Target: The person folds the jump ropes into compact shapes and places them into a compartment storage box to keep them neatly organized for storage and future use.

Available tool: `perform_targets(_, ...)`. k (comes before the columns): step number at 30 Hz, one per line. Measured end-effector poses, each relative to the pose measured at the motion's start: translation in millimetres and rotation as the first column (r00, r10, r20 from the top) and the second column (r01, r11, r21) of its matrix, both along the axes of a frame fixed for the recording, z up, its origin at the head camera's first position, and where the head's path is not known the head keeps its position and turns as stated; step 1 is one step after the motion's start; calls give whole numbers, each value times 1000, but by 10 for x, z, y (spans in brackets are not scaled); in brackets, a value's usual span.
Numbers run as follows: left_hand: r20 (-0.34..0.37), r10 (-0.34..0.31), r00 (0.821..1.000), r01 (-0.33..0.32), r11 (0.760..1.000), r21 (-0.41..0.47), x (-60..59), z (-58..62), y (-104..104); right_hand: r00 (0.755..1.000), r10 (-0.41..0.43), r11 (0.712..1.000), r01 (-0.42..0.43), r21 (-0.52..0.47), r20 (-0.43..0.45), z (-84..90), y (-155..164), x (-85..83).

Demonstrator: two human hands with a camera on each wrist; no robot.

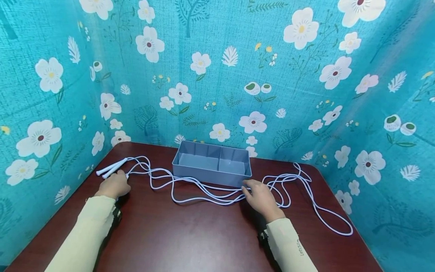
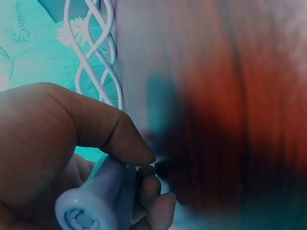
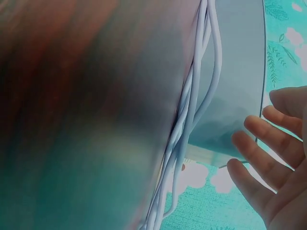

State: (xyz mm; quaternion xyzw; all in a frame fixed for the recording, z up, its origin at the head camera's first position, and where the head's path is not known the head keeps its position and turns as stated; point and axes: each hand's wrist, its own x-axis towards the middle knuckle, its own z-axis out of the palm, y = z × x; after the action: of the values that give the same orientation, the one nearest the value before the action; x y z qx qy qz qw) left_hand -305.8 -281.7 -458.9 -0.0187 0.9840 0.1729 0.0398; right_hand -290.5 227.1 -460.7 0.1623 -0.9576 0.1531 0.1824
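Note:
A jump rope with a pale blue-white cord lies in loose loops across the table, passing in front of a grey box. Its two pale handles are side by side at the far left. My left hand holds the handles; in the left wrist view the thumb and fingers curl round a handle. My right hand is over the cord by the box's front right corner. In the right wrist view its fingers are spread and hold nothing, beside the box and bunched cord.
The grey box, open at the top and split by a divider into two compartments, stands at the back middle of the dark red-brown table. A turquoise flowered curtain closes in the back and both sides.

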Motion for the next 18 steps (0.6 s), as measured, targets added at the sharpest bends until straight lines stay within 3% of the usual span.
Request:
perform_targets(5, -34, -4, 999, 5, 1000, 18, -1, -4, 76, 1000, 21, 1000, -21, -1, 3, 8, -15, 0)
perform_targets(9, -162, -6, 987, 13, 999, 42, 24, 51, 184, 999, 39, 999, -39, -1, -29, 17, -12, -7)
perform_targets(12, -270, -26, 962, 41, 998, 50, 42, 140, 265, 997, 55, 998, -55, -5, -52, 45, -24, -15)
perform_targets(18, -448, -72, 891, 124, 988, 88, 97, 375, 441, 996, 58, 998, -60, -23, -69, 126, -72, 19)
